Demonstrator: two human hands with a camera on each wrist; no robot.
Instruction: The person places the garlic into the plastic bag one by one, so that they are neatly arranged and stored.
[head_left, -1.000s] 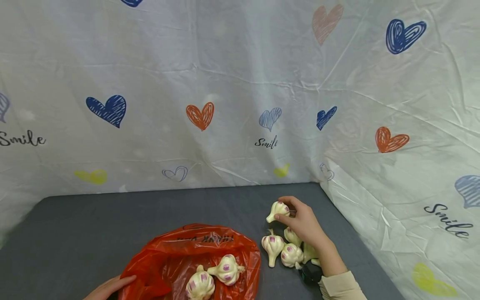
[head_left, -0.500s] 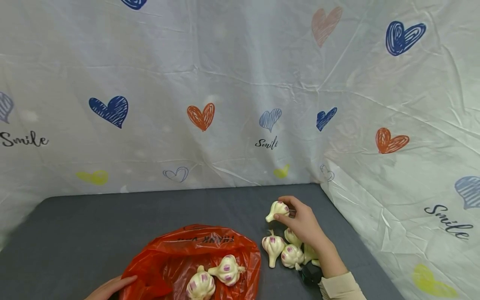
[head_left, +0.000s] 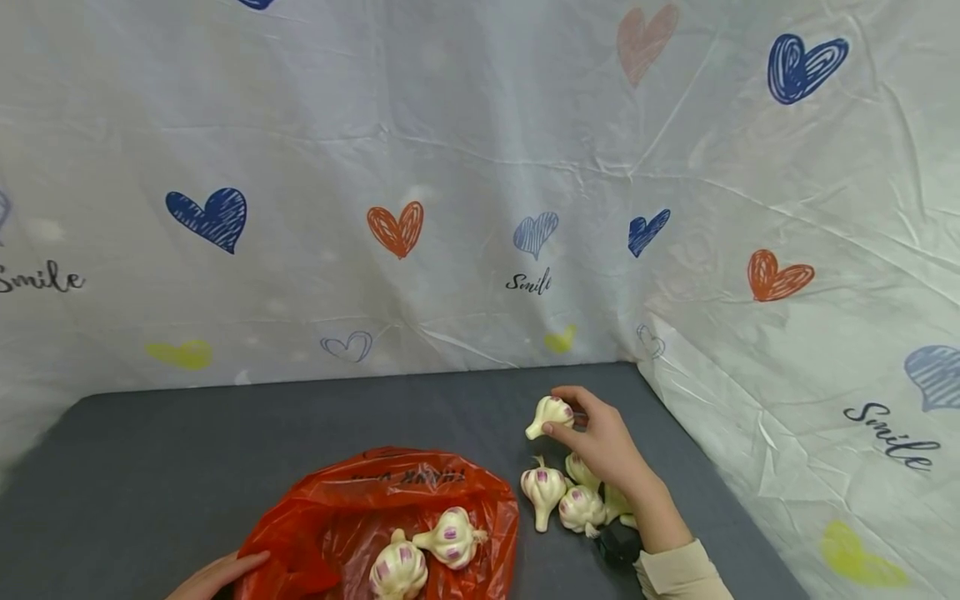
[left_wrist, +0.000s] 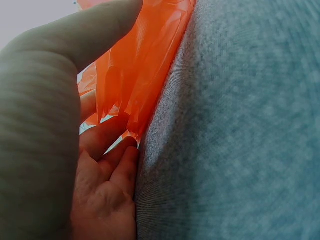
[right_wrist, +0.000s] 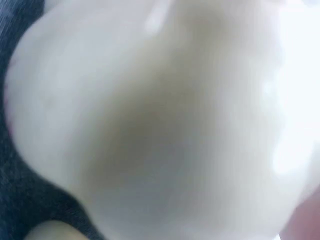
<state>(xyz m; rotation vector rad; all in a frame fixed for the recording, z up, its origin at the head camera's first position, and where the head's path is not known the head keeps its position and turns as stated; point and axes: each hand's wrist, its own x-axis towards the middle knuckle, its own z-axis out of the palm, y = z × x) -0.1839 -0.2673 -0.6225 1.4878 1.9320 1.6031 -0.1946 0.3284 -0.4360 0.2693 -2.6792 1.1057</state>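
Dark grey worktop supports a red bag holding two garlic bulbs; left hand grips its edge, I judge to steady the mouth. Right hand pinches another bulb, fingers parted to its width, just beyond the loose cluster.

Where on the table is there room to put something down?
Bare table lies left of the red bag, and behind it up to the heart-print sheet. It's crowded just right of the bag, where garlic bulbs bunch together.
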